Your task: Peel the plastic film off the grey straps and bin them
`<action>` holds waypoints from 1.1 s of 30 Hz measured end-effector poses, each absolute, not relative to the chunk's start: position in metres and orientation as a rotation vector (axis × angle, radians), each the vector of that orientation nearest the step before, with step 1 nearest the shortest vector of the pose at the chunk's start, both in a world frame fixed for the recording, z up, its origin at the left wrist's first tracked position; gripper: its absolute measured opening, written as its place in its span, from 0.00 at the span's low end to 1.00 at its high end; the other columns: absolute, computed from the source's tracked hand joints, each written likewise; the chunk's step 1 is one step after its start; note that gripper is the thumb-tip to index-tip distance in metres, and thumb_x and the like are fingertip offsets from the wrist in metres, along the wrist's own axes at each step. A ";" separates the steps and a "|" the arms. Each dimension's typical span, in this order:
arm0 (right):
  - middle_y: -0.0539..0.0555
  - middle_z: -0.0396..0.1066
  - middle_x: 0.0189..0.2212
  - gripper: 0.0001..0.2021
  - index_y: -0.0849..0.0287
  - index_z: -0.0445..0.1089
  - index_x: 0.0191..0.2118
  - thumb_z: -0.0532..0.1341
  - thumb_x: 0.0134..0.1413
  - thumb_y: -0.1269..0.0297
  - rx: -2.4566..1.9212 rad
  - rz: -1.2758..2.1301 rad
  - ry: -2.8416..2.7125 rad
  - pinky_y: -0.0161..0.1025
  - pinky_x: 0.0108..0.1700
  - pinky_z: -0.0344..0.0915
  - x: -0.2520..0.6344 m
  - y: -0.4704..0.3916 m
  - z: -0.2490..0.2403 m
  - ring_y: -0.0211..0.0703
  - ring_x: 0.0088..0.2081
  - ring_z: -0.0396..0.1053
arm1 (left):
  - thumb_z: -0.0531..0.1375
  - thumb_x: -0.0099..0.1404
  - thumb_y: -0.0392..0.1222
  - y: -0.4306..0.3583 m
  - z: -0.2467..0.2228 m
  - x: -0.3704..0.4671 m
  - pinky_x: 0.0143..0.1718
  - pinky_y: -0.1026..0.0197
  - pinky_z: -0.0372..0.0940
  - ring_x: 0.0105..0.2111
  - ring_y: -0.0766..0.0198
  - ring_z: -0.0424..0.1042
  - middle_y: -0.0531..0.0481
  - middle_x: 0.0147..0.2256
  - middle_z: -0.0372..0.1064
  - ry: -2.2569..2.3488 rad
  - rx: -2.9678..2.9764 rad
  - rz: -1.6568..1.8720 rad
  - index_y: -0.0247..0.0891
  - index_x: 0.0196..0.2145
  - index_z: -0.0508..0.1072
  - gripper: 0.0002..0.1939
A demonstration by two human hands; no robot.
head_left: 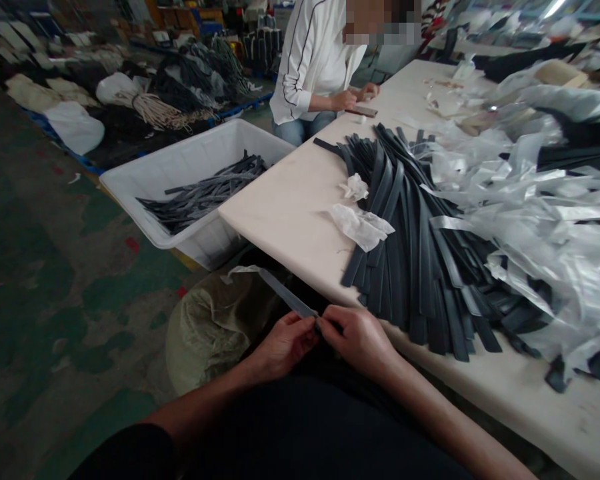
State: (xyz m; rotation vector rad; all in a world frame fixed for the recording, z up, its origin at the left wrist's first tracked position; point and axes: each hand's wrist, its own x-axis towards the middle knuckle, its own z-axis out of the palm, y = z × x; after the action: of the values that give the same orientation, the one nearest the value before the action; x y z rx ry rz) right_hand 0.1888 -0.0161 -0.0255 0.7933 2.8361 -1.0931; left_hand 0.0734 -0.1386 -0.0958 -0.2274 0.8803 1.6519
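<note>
My left hand (286, 341) and my right hand (359, 337) meet in front of my body, just off the table's near edge. Both pinch one end of a grey strip (287, 297), fingertips nearly touching. From there the strip runs up and to the left, and thin whitish film trails at its far end. What exactly lies between the fingertips is too small to make out. To the right of my hands, a fanned pile of dark flat strips (413, 247) lies on the table (285, 207). Crumpled white film (363, 227) rests at the pile's left side.
A white plastic tub (190, 157) with dark strips stands left of the table. Below it sits a bulging greenish sack (207, 333). Loose clear film (555, 227) heaps up on the right. Across the table a person in a white jacket (305, 60) works with both hands.
</note>
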 end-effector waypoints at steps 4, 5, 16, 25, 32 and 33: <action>0.49 0.69 0.23 0.14 0.57 0.68 0.28 0.56 0.62 0.56 0.775 -1.232 2.728 0.34 0.27 0.55 0.198 -0.009 -0.023 0.39 0.25 0.66 | 0.78 0.42 0.38 -0.138 -0.093 0.056 0.32 0.68 0.70 0.25 0.72 0.70 0.54 0.27 0.73 0.914 -0.227 1.721 0.33 0.33 0.79 0.20; 0.49 0.69 0.23 0.15 0.57 0.68 0.29 0.56 0.62 0.54 0.781 -1.257 2.692 0.34 0.27 0.56 0.205 -0.007 -0.020 0.39 0.25 0.66 | 0.79 0.42 0.38 -0.139 -0.092 0.051 0.31 0.69 0.69 0.24 0.74 0.69 0.56 0.26 0.72 0.927 -0.235 1.745 0.34 0.33 0.79 0.20; 0.48 0.70 0.21 0.16 0.57 0.68 0.26 0.54 0.62 0.56 0.884 -1.295 2.670 0.34 0.27 0.55 0.197 -0.006 -0.025 0.38 0.23 0.67 | 0.79 0.39 0.38 -0.131 -0.092 0.053 0.29 0.70 0.69 0.23 0.73 0.69 0.55 0.25 0.72 0.947 -0.214 1.723 0.33 0.33 0.80 0.22; 0.49 0.69 0.21 0.15 0.57 0.66 0.24 0.55 0.62 0.60 0.819 -1.234 2.750 0.34 0.27 0.55 0.194 -0.012 -0.025 0.38 0.24 0.65 | 0.79 0.40 0.40 -0.133 -0.093 0.066 0.31 0.67 0.68 0.26 0.70 0.72 0.50 0.28 0.74 0.910 -0.166 1.651 0.31 0.31 0.79 0.21; 0.49 0.68 0.20 0.16 0.57 0.66 0.24 0.55 0.63 0.60 0.841 -1.170 2.736 0.34 0.27 0.55 0.209 -0.010 -0.018 0.38 0.23 0.66 | 0.79 0.40 0.38 -0.131 -0.087 0.059 0.29 0.68 0.68 0.23 0.72 0.69 0.53 0.25 0.73 0.937 -0.166 1.663 0.32 0.33 0.80 0.21; 0.49 0.68 0.20 0.16 0.57 0.66 0.24 0.55 0.62 0.61 0.850 -1.160 2.750 0.34 0.27 0.55 0.205 -0.011 -0.018 0.38 0.23 0.66 | 0.79 0.40 0.38 -0.129 -0.087 0.062 0.29 0.68 0.68 0.24 0.71 0.70 0.51 0.26 0.74 0.926 -0.155 1.648 0.30 0.32 0.79 0.21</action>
State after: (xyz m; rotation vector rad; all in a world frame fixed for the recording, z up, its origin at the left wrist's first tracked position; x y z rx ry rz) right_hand 0.2047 -0.0112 -0.0185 0.8503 2.7503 -1.1596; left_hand 0.0620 -0.1293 -0.0867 -0.1552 0.9264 1.6476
